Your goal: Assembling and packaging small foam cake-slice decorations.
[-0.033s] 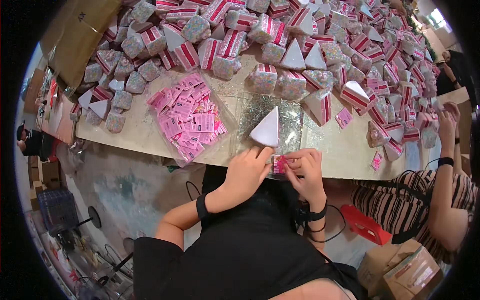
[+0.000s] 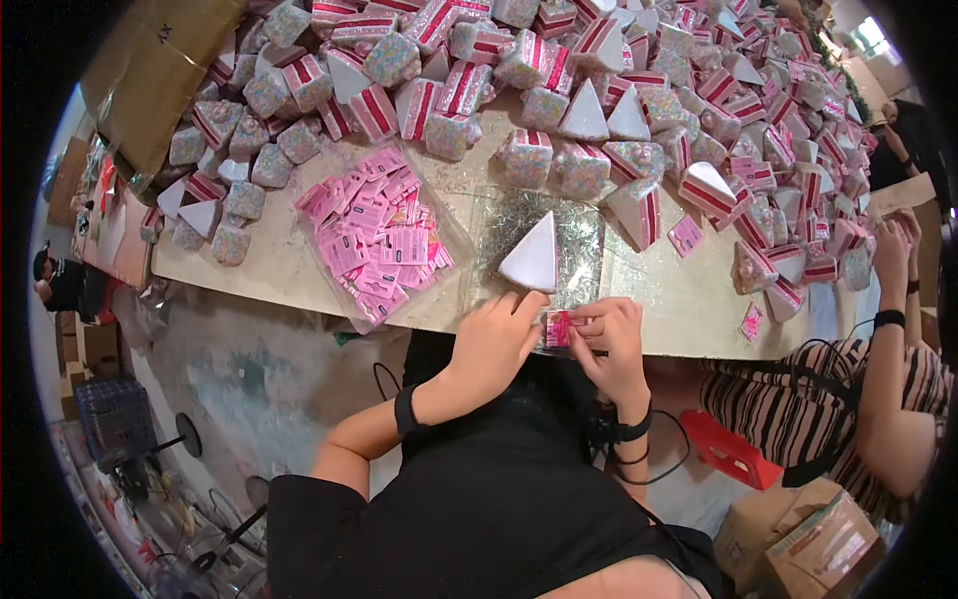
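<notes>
In front of me a small pink tag card [image 2: 557, 328] is at the table's near edge. My right hand [image 2: 611, 344] pinches its right side between thumb and fingers. My left hand [image 2: 491, 342] is closed just left of the card, fingertips together; whatever they may hold is hidden. Just beyond my fingers lies a toy cake slice [image 2: 532, 255], its white triangular face up and point away from me. Under and around it is a patch of silvery tinsel strands [image 2: 582, 225] on clear plastic.
A clear tray [image 2: 454, 225] heaped with pink cards [image 2: 354, 243] stands to the left. Beyond, cake slices [image 2: 454, 135] with pink stripes and sprinkled backs cover the table. Loose cards [image 2: 686, 236] lie at right. A person in striped clothes [image 2: 788, 394] works there, by a red stool [image 2: 728, 449].
</notes>
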Demonstrator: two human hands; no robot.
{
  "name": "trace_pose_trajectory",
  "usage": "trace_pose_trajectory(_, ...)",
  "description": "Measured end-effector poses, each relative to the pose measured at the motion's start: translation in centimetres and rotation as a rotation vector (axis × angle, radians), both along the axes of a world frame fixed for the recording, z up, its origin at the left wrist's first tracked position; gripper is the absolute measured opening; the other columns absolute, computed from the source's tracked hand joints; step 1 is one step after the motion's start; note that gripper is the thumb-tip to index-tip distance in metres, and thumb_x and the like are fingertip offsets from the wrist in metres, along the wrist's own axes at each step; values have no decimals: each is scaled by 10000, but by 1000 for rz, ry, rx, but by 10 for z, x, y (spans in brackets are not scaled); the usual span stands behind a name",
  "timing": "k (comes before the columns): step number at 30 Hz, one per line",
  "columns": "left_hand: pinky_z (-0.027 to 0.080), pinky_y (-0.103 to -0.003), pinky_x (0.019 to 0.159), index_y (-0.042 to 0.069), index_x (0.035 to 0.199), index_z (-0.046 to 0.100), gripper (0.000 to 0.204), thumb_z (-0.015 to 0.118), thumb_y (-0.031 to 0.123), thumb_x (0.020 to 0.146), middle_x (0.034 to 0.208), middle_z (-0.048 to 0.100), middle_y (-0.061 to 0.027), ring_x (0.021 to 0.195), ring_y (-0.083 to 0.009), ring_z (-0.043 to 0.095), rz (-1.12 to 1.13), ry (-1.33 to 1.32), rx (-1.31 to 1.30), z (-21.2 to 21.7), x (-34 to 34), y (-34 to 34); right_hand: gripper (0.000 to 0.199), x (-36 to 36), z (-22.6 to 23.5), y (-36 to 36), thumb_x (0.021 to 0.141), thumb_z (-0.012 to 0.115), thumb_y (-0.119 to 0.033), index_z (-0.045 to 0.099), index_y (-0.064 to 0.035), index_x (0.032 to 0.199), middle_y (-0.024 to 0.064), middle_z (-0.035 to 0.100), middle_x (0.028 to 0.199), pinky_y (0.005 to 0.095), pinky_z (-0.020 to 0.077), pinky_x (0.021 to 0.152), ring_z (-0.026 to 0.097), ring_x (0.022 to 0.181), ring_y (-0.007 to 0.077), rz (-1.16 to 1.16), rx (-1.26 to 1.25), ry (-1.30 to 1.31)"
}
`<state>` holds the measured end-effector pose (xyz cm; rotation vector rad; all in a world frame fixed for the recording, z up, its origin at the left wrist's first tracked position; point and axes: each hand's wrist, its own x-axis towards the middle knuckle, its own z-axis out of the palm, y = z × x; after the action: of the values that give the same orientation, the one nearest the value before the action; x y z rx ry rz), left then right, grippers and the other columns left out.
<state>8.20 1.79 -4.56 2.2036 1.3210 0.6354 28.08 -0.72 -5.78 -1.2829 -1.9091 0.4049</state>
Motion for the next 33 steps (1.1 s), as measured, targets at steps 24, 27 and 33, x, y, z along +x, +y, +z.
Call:
trace_pose_trajectory(24, 546, -306, 870, 5, 1154, 391, 213, 531, 15, 994, 1034, 542, -85, 986, -154, 627, -95, -1024, -683, 18, 0, -4, 195, -43, 8, -27, 967, 520, 55, 409, -46, 844, 117, 560, 941, 363, 551, 811, 641, 875, 220, -111, -92, 1246)
trace_pose_trajectory(27, 553, -328, 903, 5, 1162, 388, 207, 518, 13, 1001, 1060, 525, -91, 1044, -181, 630, -86, -1115, -749, 20, -2, -2, 191, -43, 2, -27, 942, 553, 87, 432, -30, 852, 145, 606, 954, 353, 556, 828, 656, 870, 224, -9, -96, 1198)
trace_pose_trajectory(33, 567, -312, 869, 15, 1158, 398, 198, 522, 16, 1003, 1068, 511, -95, 1017, -171, 632, -96, -1158, -844, 19, -10, 0, 175, -36, 5, -27, 855, 683, 85, 547, -23, 877, 138, 674, 947, 331, 521, 786, 636, 844, 211, 68, -51, 806)
